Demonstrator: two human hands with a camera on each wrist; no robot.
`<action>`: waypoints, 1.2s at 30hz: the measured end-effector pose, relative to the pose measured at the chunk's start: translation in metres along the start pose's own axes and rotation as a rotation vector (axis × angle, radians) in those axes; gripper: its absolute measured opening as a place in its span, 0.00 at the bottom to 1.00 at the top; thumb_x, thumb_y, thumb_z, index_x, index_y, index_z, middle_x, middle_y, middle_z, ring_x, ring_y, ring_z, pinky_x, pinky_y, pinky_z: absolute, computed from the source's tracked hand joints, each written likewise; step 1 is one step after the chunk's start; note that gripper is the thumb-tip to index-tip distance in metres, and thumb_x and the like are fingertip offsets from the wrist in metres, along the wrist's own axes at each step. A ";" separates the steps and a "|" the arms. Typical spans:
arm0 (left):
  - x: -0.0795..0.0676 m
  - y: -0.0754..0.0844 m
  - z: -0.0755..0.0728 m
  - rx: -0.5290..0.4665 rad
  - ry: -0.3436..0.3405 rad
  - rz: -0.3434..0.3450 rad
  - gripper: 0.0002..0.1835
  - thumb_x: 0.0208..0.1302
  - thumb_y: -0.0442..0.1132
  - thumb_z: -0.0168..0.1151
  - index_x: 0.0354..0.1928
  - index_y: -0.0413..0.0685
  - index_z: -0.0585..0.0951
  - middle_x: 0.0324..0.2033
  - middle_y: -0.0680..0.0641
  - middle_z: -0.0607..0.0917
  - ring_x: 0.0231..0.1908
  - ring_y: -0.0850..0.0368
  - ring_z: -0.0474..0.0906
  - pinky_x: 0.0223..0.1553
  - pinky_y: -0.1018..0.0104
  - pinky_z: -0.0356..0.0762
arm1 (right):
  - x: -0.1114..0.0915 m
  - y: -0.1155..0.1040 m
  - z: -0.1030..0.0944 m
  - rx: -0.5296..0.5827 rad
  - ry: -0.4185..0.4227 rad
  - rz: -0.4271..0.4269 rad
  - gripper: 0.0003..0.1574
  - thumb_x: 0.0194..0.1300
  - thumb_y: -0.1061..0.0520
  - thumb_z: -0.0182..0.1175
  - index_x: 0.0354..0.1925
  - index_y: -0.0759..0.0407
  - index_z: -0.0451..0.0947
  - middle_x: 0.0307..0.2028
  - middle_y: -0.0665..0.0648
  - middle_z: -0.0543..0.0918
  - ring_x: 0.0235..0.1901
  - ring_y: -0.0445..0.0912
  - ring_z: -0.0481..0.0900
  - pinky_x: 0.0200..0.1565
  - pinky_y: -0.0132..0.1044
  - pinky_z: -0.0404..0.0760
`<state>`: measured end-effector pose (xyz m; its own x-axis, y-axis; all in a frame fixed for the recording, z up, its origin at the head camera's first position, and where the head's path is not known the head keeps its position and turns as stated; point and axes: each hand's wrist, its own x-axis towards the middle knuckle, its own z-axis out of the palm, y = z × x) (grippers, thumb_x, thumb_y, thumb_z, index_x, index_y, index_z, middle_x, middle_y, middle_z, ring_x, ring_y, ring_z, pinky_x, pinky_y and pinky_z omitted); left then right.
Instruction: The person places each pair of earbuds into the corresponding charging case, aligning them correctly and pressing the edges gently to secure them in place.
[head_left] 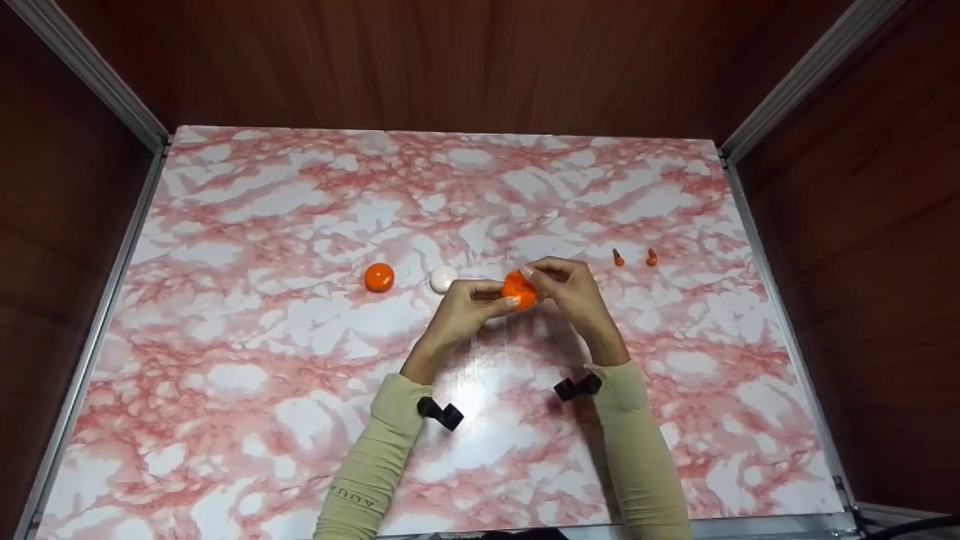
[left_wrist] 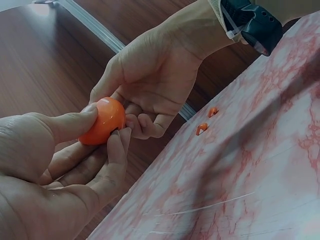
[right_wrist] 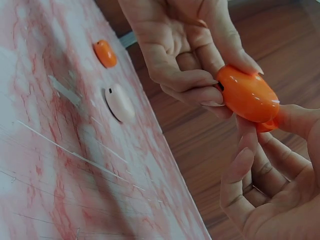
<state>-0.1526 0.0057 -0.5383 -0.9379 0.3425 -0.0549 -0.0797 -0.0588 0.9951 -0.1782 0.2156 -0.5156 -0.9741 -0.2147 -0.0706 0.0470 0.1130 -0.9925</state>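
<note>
Both hands meet over the middle of the table at a glossy orange earbud case [head_left: 518, 291]. My left hand [head_left: 468, 309] pinches its near left side between thumb and fingers; a small dark slot shows on the case [right_wrist: 248, 95] by those fingertips. On the opposite side, the thumb and fingers of my right hand [head_left: 574, 294] grip the case, where a smaller orange part [right_wrist: 267, 126] juts out beside the thumb. The right fingertips are partly hidden behind the case. Past the right hand lie two small orange earbuds [head_left: 619, 257] with short stems.
A second orange case [head_left: 379, 277] lies to the left on the marbled red-and-white table [head_left: 300, 420]. Beside it, just behind my left hand, sits a white case [head_left: 442, 279]. Brown wooden panels [head_left: 450, 60] with metal frame edges enclose the back and sides.
</note>
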 end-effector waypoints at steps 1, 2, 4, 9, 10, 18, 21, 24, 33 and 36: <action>0.000 0.000 0.000 -0.002 -0.001 -0.001 0.17 0.68 0.38 0.73 0.55 0.37 0.88 0.50 0.37 0.91 0.50 0.52 0.91 0.48 0.71 0.87 | 0.000 0.000 0.000 0.002 0.000 0.001 0.15 0.73 0.55 0.68 0.48 0.67 0.88 0.33 0.51 0.92 0.27 0.40 0.82 0.32 0.30 0.81; 0.001 0.000 0.000 -0.004 -0.004 -0.001 0.17 0.68 0.38 0.73 0.55 0.37 0.88 0.50 0.36 0.91 0.50 0.52 0.91 0.48 0.72 0.87 | 0.000 0.000 0.000 0.000 -0.001 0.002 0.15 0.73 0.55 0.68 0.48 0.67 0.88 0.33 0.51 0.92 0.27 0.40 0.82 0.32 0.30 0.81; 0.001 0.000 0.000 -0.004 -0.007 -0.001 0.17 0.68 0.37 0.72 0.55 0.36 0.88 0.50 0.36 0.91 0.50 0.53 0.91 0.47 0.72 0.86 | 0.000 -0.001 -0.001 -0.006 0.000 0.001 0.15 0.73 0.55 0.68 0.47 0.66 0.89 0.32 0.52 0.92 0.26 0.41 0.81 0.32 0.31 0.80; 0.002 0.000 0.001 -0.019 -0.010 0.002 0.17 0.69 0.37 0.72 0.56 0.35 0.87 0.51 0.36 0.91 0.49 0.54 0.91 0.47 0.72 0.87 | 0.000 -0.002 -0.002 -0.041 -0.002 0.005 0.15 0.73 0.53 0.67 0.47 0.65 0.89 0.32 0.51 0.92 0.26 0.42 0.80 0.33 0.37 0.82; 0.002 0.000 0.001 -0.024 -0.011 0.004 0.17 0.69 0.37 0.72 0.56 0.35 0.87 0.51 0.36 0.91 0.49 0.54 0.91 0.47 0.72 0.87 | -0.001 -0.002 -0.002 -0.046 -0.002 0.005 0.16 0.74 0.53 0.67 0.48 0.64 0.89 0.31 0.51 0.92 0.26 0.42 0.81 0.34 0.38 0.83; 0.002 0.000 0.002 -0.081 -0.015 0.014 0.17 0.69 0.34 0.71 0.57 0.33 0.86 0.53 0.34 0.90 0.51 0.53 0.90 0.51 0.70 0.88 | -0.001 -0.004 -0.002 -0.054 -0.007 -0.004 0.18 0.75 0.50 0.66 0.48 0.65 0.89 0.34 0.51 0.92 0.29 0.42 0.85 0.39 0.45 0.89; 0.002 0.000 0.002 -0.104 -0.009 0.002 0.17 0.70 0.33 0.70 0.57 0.33 0.86 0.53 0.34 0.90 0.50 0.55 0.90 0.52 0.68 0.89 | -0.002 -0.004 -0.005 -0.079 0.007 -0.013 0.18 0.75 0.50 0.66 0.47 0.65 0.89 0.36 0.52 0.91 0.33 0.45 0.87 0.46 0.52 0.90; 0.001 0.001 0.002 -0.128 -0.008 -0.013 0.16 0.70 0.33 0.69 0.57 0.33 0.86 0.53 0.34 0.90 0.48 0.56 0.90 0.55 0.61 0.89 | -0.004 -0.004 -0.009 -0.090 0.044 -0.026 0.18 0.75 0.50 0.66 0.47 0.65 0.88 0.40 0.56 0.91 0.39 0.50 0.89 0.51 0.54 0.90; 0.001 0.002 0.003 -0.122 0.001 -0.014 0.15 0.70 0.32 0.70 0.55 0.34 0.87 0.52 0.35 0.90 0.48 0.56 0.90 0.55 0.61 0.89 | -0.013 -0.007 -0.025 -0.197 0.121 -0.123 0.16 0.74 0.55 0.67 0.53 0.65 0.87 0.50 0.72 0.88 0.46 0.47 0.90 0.54 0.39 0.89; 0.000 0.003 0.002 -0.119 0.002 -0.013 0.15 0.70 0.33 0.69 0.55 0.34 0.87 0.51 0.35 0.90 0.47 0.56 0.90 0.55 0.61 0.89 | -0.016 -0.004 -0.031 -0.279 0.151 -0.146 0.17 0.73 0.54 0.69 0.55 0.61 0.88 0.52 0.66 0.90 0.49 0.45 0.89 0.54 0.31 0.87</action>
<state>-0.1525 0.0074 -0.5356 -0.9371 0.3424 -0.0680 -0.1314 -0.1655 0.9774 -0.1698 0.2483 -0.5072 -0.9889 -0.1041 0.1065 -0.1370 0.3567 -0.9241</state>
